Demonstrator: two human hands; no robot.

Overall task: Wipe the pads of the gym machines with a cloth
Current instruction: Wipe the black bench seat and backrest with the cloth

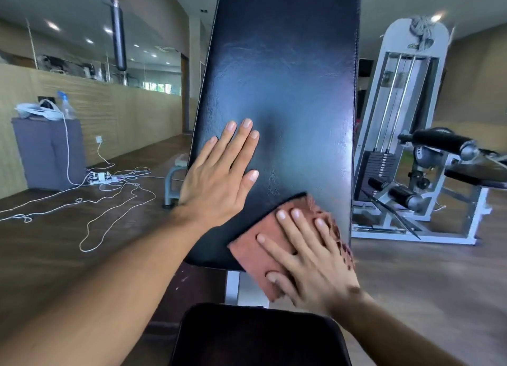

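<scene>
We see a tall black back pad (285, 96) filling the middle of the view, tilted away from us and rising past the top edge, so its upper end is cut off. Its vinyl is glossy and finely creased, with a bluish sheen across the middle and pale stitching down both long edges. The left hand (216, 179) lies flat on the pad's lower left part, fingers straight and close together, holding nothing. The right hand (310, 258) presses a cloth (258, 247) against the pad's lower right corner with spread, nearly straight fingers. The cloth is salmon pink, folded flat, with a darker patterned edge showing beyond the fingertips; that edge is blurred, so we cannot make out the pattern. Part of the cloth hangs below the pad's bottom rim, over a white frame post (233, 286). A second black pad, the seat pad (258, 338), sits at the bottom, cut off by the frame edge.

To the right stands a white weight-stack machine (406, 96) with black roller pads (439, 142), its right side blurred. At the left a grey cabinet (49, 151) carries a spray bottle (65, 104) and a white object we cannot identify, and white cables (109, 190) trail loosely across the dark wooden floor (55, 250)
</scene>
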